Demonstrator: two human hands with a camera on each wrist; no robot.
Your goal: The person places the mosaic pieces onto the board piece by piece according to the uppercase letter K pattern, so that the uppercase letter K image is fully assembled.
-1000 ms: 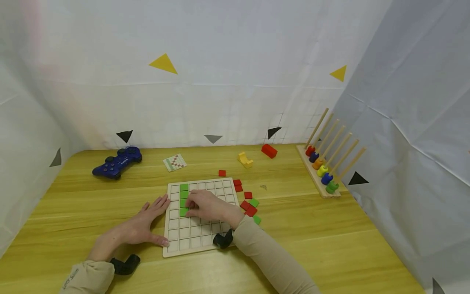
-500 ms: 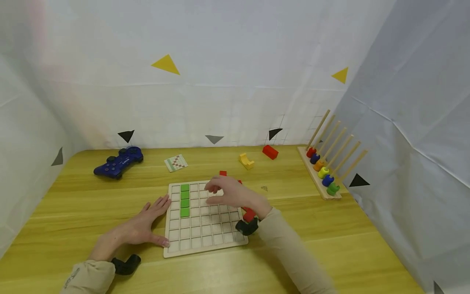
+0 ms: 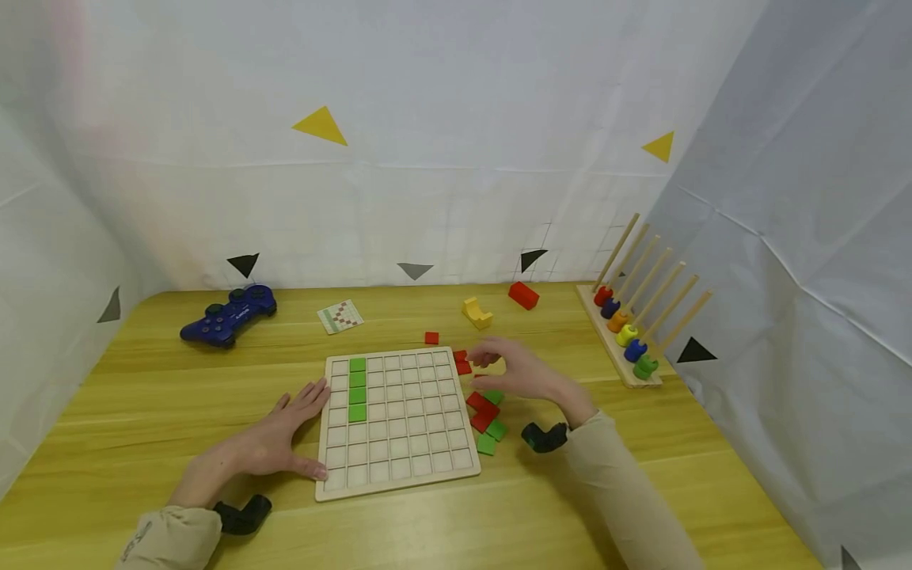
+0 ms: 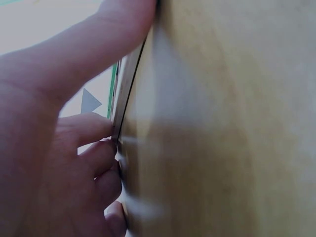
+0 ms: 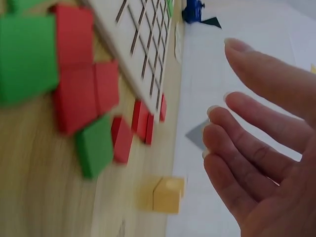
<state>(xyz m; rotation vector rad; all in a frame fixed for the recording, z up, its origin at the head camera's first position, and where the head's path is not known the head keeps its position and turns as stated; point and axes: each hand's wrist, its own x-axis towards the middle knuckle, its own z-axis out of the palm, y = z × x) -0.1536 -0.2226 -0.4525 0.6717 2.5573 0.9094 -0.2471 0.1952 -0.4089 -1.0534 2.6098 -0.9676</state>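
Observation:
A wooden grid board (image 3: pixel 399 427) lies on the table, with a column of several green tiles (image 3: pixel 358 394) near its left side. My left hand (image 3: pixel 274 439) is spread flat, its fingertips and thumb touching the board's left edge. The left wrist view shows that edge beside the thumb (image 4: pixel 116 34). My right hand (image 3: pixel 520 374) hovers just right of the board with nothing held, thumb and fingers apart and slightly bent. Beneath and beside it lie loose red tiles (image 3: pixel 484 412) and green tiles (image 3: pixel 487 444), some overlapping; the hand partly covers others.
Behind the board lie a small pattern card (image 3: pixel 340 316), a single red tile (image 3: pixel 431 338), a yellow curved block (image 3: pixel 476 313) and a red block (image 3: pixel 523 295). A blue game controller (image 3: pixel 228 315) is at back left. A peg rack (image 3: pixel 606 331) with coloured pieces stands at right.
My right hand has left the green tiles on the board and moved right, over the loose tiles, its fingers parting. The green column looks the same. My left hand has stayed put.

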